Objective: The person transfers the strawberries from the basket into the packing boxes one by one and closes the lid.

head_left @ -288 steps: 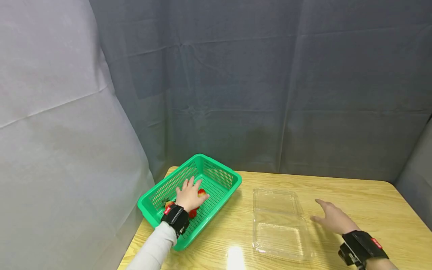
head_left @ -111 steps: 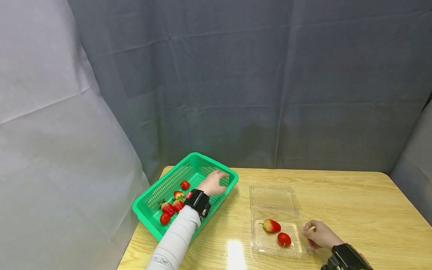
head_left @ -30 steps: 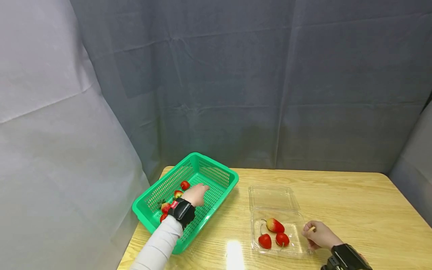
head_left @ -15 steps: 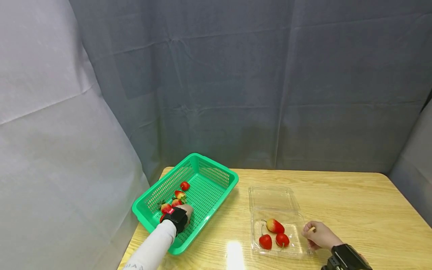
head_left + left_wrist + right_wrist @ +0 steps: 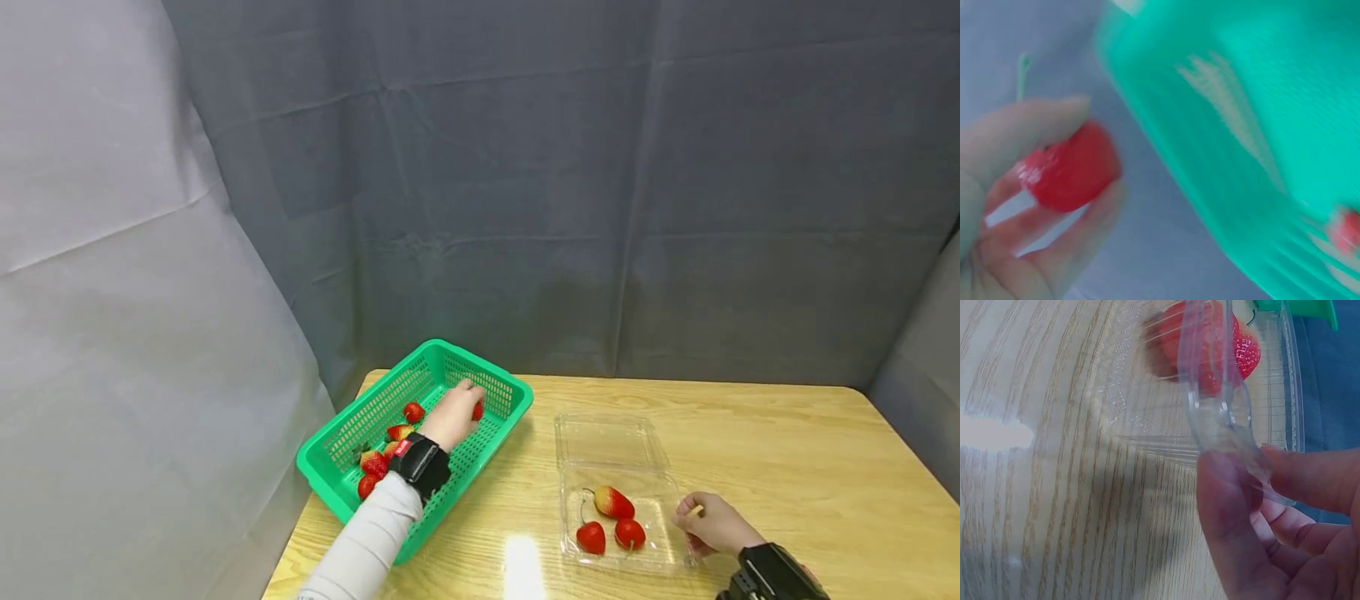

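Observation:
My left hand (image 5: 450, 419) is over the far half of the green basket (image 5: 468, 530) and pinches a red cherry (image 5: 1072, 172) between thumb and fingers. The cherry has a thin green stem; the left wrist view is slightly blurred. On the right, my right hand (image 5: 715, 523) pinches the right front edge of a clear plastic clamshell box (image 5: 1147, 422), which lies with its lid folded back. Inside the box are a yellow-red strawberry (image 5: 613, 502) and two round red cherries, one on the left (image 5: 591, 537) and one on the right (image 5: 630, 533).
Several strawberries (image 5: 372, 462) and red round fruits (image 5: 413, 412) lie in the basket's left part, some hidden by the left wrist. Basket and box stand apart on a wooden table (image 5: 787, 450). Grey cloth (image 5: 495, 250) hangs behind; a pale cloth (image 5: 150, 333) hangs at left.
The left hand dipped into the near part of the basket, then rose toward its far end with a cherry. Earlier, fruits came into the box. The right hand has stayed at the box's edge lately.

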`<state>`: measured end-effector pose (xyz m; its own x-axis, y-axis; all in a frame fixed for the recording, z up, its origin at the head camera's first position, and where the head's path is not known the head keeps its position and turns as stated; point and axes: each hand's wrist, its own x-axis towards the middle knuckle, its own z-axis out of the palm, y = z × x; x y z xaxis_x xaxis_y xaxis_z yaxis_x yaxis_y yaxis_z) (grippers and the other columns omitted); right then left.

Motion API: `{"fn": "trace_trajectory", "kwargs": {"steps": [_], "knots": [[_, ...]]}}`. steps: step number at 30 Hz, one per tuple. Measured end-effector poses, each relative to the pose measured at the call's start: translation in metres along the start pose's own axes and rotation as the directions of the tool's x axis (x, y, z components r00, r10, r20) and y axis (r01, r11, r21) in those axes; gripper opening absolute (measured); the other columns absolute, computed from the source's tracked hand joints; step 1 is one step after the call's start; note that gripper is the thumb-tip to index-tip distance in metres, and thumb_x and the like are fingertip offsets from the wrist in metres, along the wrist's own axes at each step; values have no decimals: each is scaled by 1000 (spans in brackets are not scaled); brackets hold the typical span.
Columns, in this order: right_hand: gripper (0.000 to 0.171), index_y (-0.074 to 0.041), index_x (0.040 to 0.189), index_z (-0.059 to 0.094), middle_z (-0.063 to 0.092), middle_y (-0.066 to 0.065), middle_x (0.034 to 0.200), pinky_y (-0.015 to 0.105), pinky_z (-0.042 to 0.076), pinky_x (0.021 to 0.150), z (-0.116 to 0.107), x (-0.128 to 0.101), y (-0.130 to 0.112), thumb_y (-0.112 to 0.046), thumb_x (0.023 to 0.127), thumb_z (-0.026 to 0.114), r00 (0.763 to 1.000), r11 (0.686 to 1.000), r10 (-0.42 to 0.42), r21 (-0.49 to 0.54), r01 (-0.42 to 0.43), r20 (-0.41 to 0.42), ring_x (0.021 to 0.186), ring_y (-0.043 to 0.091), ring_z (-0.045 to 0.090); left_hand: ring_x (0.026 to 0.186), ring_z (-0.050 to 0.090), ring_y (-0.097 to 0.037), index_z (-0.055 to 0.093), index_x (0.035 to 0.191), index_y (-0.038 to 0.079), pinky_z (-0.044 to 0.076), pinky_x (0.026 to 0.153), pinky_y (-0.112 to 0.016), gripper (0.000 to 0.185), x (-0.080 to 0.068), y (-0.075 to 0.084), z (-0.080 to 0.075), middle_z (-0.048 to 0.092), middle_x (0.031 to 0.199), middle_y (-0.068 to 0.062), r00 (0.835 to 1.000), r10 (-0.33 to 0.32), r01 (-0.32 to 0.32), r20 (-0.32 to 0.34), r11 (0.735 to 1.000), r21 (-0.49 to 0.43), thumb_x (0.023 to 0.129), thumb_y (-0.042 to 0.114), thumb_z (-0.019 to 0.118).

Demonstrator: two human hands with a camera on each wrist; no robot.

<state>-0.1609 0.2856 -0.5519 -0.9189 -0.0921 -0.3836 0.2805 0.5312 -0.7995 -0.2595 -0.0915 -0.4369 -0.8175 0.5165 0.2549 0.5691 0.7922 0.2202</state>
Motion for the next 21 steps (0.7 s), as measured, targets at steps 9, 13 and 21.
{"fn": "trace_trajectory", "kwargs": {"steps": [9, 13, 21], "knots": [[13, 5, 92, 48, 50, 6, 60, 29, 50, 50, 4, 2, -3, -6, 89, 54, 1000, 1000, 1, 1, -1, -6, 51, 15, 53, 82, 52, -6, 62, 104, 13, 41, 71, -10, 37, 11, 102, 72, 53, 97, 2, 955, 287, -280, 77, 956, -86, 70, 11, 76], [13, 5, 91, 48, 49, 6, 59, 30, 50, 49, 6, 3, -4, -6, 89, 54, 1000, 1000, -6, -1, 6, -7, 51, 15, 53, 79, 49, 1, 64, 103, 17, 37, 69, -6, 37, -1, 128, 122, 52, 95, 7, 928, 331, -315, 170, 942, -114, 69, 14, 77], [12, 5, 90, 47, 50, 5, 57, 29, 50, 48, 9, 6, -3, -5, 88, 54, 1000, 1000, 0, 25, 0, 3, 49, 14, 53, 69, 47, 0, 65, 91, 25, 37, 59, -9, 25, -14, 137, 176, 49, 84, 11, 924, 272, -299, 270, 952, 65, 70, 20, 77]]}}
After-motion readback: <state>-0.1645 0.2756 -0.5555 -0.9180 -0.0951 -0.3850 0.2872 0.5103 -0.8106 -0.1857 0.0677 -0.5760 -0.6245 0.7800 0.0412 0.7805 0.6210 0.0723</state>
